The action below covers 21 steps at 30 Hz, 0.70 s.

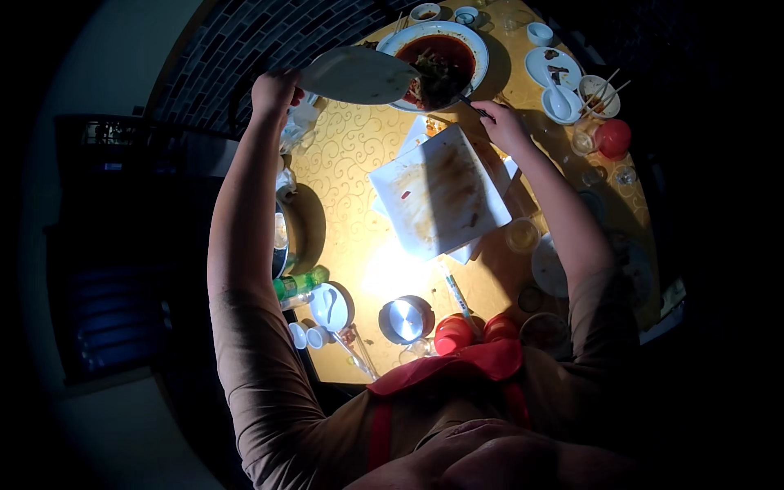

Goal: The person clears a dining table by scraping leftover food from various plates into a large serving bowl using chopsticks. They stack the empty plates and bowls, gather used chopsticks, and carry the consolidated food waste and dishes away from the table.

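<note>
My left hand (275, 95) grips one end of an oval plate (361, 76), tilted above the left rim of a large white bowl (481, 46). Dark red liquid (450, 46) and food scraps (432, 73) lie in that bowl. A thin dark utensil handle (473, 105) is held in my right hand (503, 125); its far end meets the scraps, and its kind cannot be told. Below the bowl, a sauce-stained square white plate (438, 190) rests askew on other white plates (413, 138) with food bits on them.
At right are a plate with scraps (566, 64), a spoon in a bowl (558, 104), chopsticks on another bowl (600, 95) and a red object (612, 139). Nearer me are a metal ashtray-like dish (406, 320), red objects (453, 335) and a green bottle (300, 283). A brick-patterned wall (245, 55) borders the table's left.
</note>
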Available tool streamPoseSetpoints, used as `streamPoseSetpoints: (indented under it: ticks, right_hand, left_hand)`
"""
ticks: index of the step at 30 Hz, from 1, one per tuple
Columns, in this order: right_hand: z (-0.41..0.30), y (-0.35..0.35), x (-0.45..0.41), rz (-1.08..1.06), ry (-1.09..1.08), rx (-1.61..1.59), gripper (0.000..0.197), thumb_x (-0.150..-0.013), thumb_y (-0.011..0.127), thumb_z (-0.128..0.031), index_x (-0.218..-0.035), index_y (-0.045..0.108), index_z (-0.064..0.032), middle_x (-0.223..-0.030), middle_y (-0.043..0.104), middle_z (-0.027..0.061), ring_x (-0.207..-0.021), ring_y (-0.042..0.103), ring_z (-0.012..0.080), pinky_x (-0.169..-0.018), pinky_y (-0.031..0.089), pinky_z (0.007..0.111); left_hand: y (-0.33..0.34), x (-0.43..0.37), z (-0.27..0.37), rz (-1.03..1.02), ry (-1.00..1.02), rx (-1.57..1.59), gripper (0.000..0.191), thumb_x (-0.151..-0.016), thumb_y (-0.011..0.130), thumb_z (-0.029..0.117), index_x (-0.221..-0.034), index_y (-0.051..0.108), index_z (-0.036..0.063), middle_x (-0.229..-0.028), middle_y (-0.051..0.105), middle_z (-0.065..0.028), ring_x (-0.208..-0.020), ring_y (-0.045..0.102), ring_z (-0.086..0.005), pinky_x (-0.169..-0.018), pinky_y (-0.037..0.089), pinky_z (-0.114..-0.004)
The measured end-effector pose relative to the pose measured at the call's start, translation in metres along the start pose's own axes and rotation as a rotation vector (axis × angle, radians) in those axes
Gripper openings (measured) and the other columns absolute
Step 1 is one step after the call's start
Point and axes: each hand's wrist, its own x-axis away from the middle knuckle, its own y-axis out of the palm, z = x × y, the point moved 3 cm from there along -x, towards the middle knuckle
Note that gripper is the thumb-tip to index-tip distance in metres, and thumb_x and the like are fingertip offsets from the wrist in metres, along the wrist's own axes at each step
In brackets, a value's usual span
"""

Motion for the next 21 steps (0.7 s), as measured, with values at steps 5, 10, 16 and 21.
streamPoseSetpoints:
  ticks: [5, 10, 16, 21]
  right_hand:
    - [-0.02, 0.007, 0.002, -0.052, -0.265, -0.245, 0.028, -0.077, 0.049, -0.003, -0.104, 0.055, -0.0099, -0.096, 0.059, 0.0126, -0.087, 0.057, 0.0248, -0.076, 0.044, 0.03]
    - [0.003, -0.004, -0.012, -0.006, -0.03, -0.116, 0.028, -0.077, 0.049, -0.006, -0.104, 0.056, -0.0117, -0.097, 0.059, 0.0109, -0.088, 0.056, 0.0269, -0.076, 0.044, 0.032]
    - [-0.001, 0.007, -0.012, -0.062, -0.164, -0.099, 0.03, -0.077, 0.048, -0.007, -0.105, 0.055, -0.0144, -0.096, 0.058, 0.0136, -0.088, 0.056, 0.0278, -0.075, 0.044, 0.033]
    - [0.037, 0.007, -0.016, 0.012, -0.044, -0.034, 0.029, -0.078, 0.048, -0.01, -0.106, 0.052, -0.0155, -0.094, 0.059, 0.014, -0.087, 0.055, 0.0292, -0.075, 0.044, 0.035]
  left_hand:
    - [0.001, -0.001, -0.005, 0.014, 0.001, -0.022, 0.014, -0.07, 0.05, 0.009, -0.064, 0.058, -0.0006, -0.052, 0.052, -0.0066, -0.042, 0.046, -0.0117, -0.041, 0.036, -0.024]
    - [-0.001, -0.002, -0.005, 0.026, 0.002, -0.058, 0.015, -0.071, 0.05, 0.01, -0.065, 0.059, -0.0008, -0.052, 0.052, -0.0065, -0.042, 0.046, -0.0116, -0.041, 0.037, -0.024]
    - [-0.005, 0.004, -0.005, 0.022, 0.0, -0.033, 0.015, -0.072, 0.05, 0.01, -0.066, 0.059, -0.0011, -0.052, 0.052, -0.0065, -0.042, 0.046, -0.0114, -0.041, 0.036, -0.024]
    - [-0.018, 0.015, -0.012, 0.046, -0.047, 0.07, 0.015, -0.073, 0.051, 0.01, -0.068, 0.059, -0.0013, -0.053, 0.052, -0.0072, -0.043, 0.046, -0.0114, -0.041, 0.036, -0.023]
